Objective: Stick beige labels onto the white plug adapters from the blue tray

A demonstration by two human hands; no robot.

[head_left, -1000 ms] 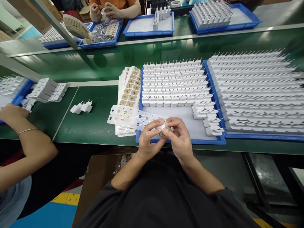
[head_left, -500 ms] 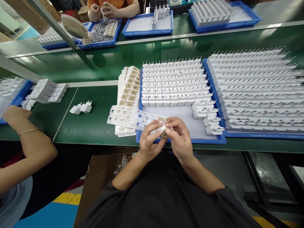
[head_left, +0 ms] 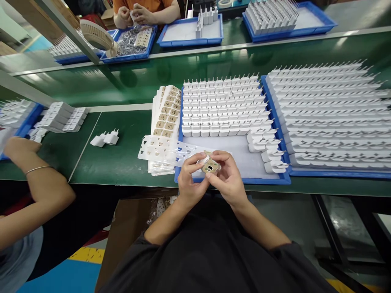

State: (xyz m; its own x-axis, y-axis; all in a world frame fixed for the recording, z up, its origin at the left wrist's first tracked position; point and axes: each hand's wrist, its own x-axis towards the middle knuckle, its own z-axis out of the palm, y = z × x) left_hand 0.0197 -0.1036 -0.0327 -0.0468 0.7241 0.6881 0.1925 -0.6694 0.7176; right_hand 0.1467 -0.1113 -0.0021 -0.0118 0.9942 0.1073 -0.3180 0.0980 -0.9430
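Between my two hands is a white plug adapter [head_left: 210, 166], its face covered by a tan sticker with small dark and white openings. My left hand [head_left: 192, 175] grips it from the left, and my right hand [head_left: 228, 175] holds its right side, thumb at the lower edge. Both are closed on it, above the front of a blue tray [head_left: 232, 181]. Behind them in that tray stand rows of white plug adapters [head_left: 222, 108], pins up. A clear, partly used sticker sheet [head_left: 189, 151] lies just left of the hands, over a stack of tan sticker sheets [head_left: 166, 112].
To the right, another blue tray [head_left: 336, 174] is filled with adapters. Two loose adapters [head_left: 104, 138] lie on the green bench at left. A co-worker's arm [head_left: 45, 183] reaches in at far left; another person's hands [head_left: 134, 15] work across the bench.
The adapter has been turned in my hands, so its tan stickered face now shows upward. My right thumb has moved down to its lower edge.
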